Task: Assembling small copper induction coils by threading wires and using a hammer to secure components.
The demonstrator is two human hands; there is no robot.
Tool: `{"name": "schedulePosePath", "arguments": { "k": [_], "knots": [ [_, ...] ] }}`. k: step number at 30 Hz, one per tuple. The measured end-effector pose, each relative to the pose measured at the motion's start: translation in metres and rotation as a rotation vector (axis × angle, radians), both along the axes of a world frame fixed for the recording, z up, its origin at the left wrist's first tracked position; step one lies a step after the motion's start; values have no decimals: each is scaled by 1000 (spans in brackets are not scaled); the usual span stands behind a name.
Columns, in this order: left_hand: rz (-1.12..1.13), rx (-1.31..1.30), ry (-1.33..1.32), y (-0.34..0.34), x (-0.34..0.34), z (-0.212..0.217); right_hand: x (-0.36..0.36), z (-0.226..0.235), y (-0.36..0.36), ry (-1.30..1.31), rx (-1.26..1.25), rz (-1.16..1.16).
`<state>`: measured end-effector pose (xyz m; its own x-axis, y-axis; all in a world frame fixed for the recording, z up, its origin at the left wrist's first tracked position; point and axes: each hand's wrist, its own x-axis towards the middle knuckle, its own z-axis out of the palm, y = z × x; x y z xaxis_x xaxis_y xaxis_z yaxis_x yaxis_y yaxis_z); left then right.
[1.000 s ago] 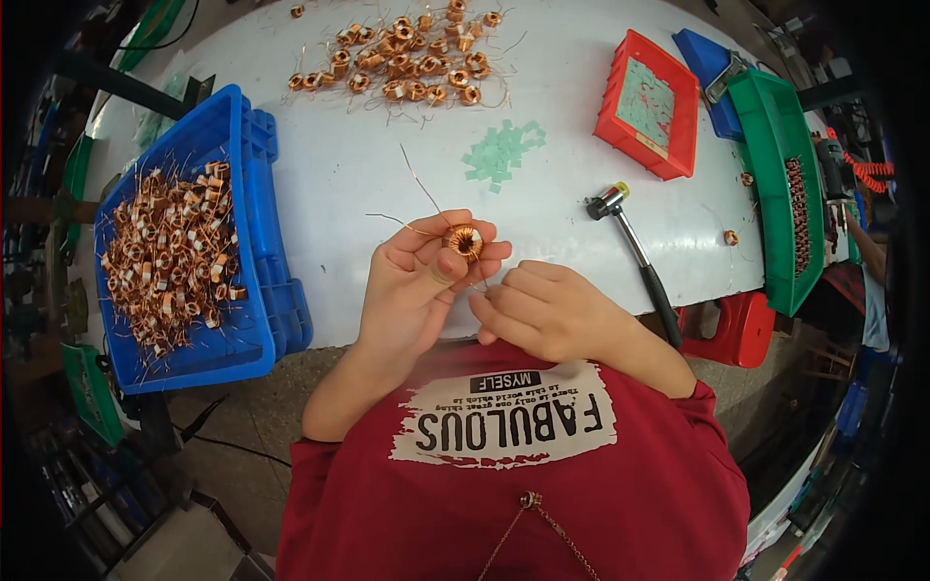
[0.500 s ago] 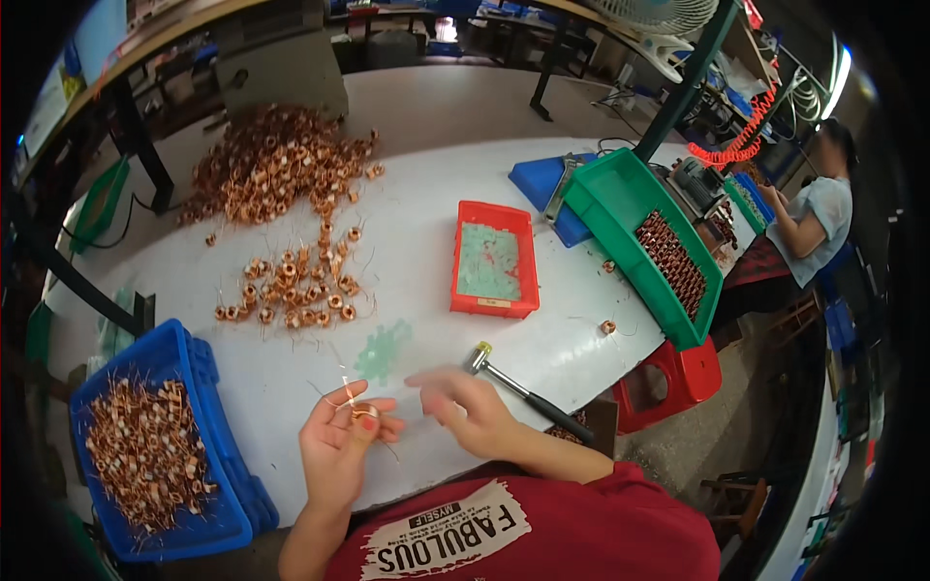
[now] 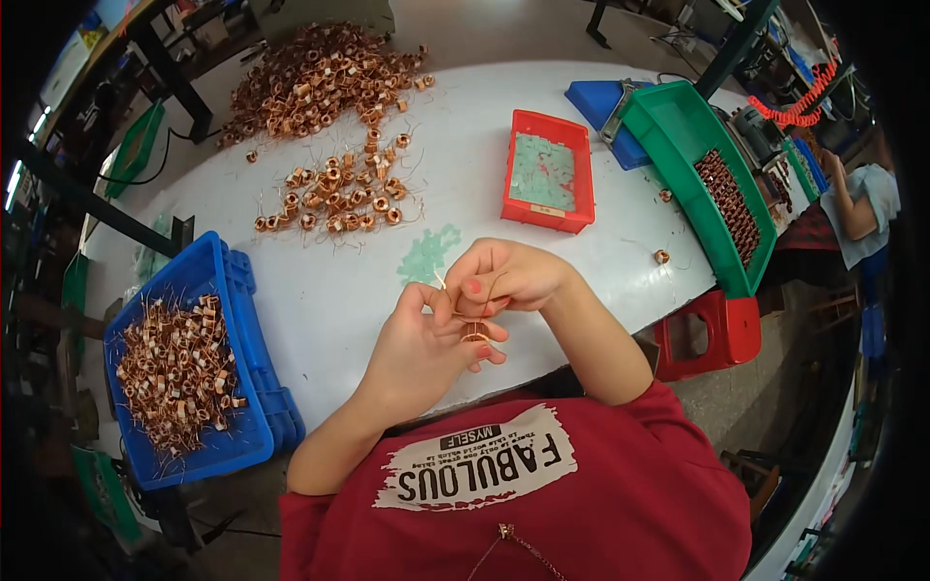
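Worktable (image 3: 320, 329): supports all work items. At its left end, a blue plastic crate (image 3: 247, 353) holds loose wound coils; at the right, a green plastic bin (image 3: 668, 121) holds coils set in rows. A heap of copper coils (image 3: 315, 82) lies at the far side, and a red tray (image 3: 547, 215) containing pale green pieces stands between the heap and the bin.

Left hand (image 3: 417, 344): thumb and fingers closed on one toroidal copper coil (image 3: 475, 331), held above the table's near edge. Right hand (image 3: 518, 276): fingertips pinched together just beyond the coil, apparently on its wire lead (image 3: 498, 283); the exact contact is obscured.

Step in hand, by judgement: handling the lead. Next move requirement: keep the coil body steady in the left-hand grip while the right fingertips control the lead.
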<state>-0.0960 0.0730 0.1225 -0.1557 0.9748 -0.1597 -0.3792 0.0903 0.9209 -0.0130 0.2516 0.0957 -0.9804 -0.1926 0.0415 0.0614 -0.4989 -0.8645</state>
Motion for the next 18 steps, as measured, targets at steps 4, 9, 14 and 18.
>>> {"name": "schedulePosePath", "arguments": {
  "k": [4, 9, 14, 18],
  "knots": [
    [10, 31, -4, -1, 2, -5, 0, 2, 0, 48, 97, 72],
    [72, 76, -38, -11, 1, -9, 7, 11, -29, -96, 23, -408],
    [113, 90, -7, -17, -1, -14, 33, 3, -42, -160, -151, -551],
    [56, 32, 44, -21, 3, -16, 47, 22, -54, -151, 347, -637]
  ]
}}
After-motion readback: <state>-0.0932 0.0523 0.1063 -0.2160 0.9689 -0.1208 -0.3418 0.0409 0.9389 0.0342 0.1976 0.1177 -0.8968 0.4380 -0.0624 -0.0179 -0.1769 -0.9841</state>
